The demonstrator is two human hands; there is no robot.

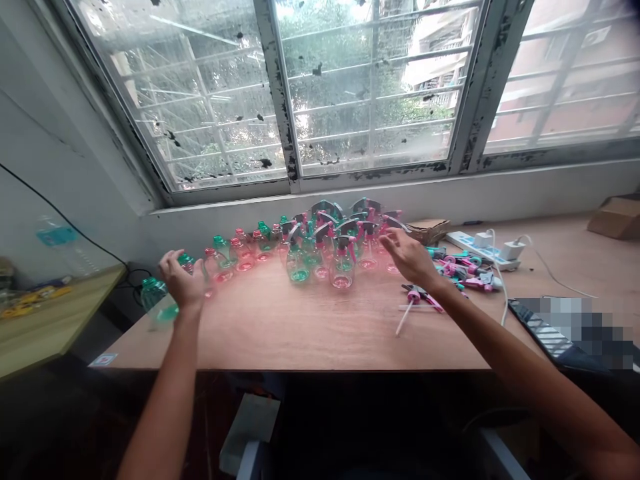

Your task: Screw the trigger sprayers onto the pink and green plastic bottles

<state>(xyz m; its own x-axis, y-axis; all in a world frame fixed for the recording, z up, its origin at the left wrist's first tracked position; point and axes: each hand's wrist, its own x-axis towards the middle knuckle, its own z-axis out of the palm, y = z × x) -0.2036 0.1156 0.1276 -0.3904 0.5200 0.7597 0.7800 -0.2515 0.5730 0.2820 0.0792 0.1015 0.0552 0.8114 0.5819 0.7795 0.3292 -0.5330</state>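
We see the left hand [183, 281] curled with its back toward us at the left end of the table [300, 327]. The top of a green-capped bottle [186, 260] shows just above the knuckles. The hand is against that bottle, but the blur keeps us from telling whether it really grips it. Just left of the hand, near the table's corner, stands a green bottle [153, 298]. The right hand [407, 257] is stretched forward, its fingers loosely spread and holding nothing. Its fingertips are just beside the sprayer bottles [345, 257], which stand upright in a tight group at the middle of the table, some pink and some green. From that group a row of small capped bottles [240, 252] runs left toward the left hand. Just below the right wrist a pink spray head [417, 295] lies flat on the wood, its white tube pointing toward us. To the right of the hand we see a pile of spray heads [465, 275], and behind it a white power strip [477, 245] with plugs in it. A cardboard box [617, 217] sits well apart at the far right. Behind everything runs a grimy window [320, 87], and a side table [55, 317] stands lower to the left.
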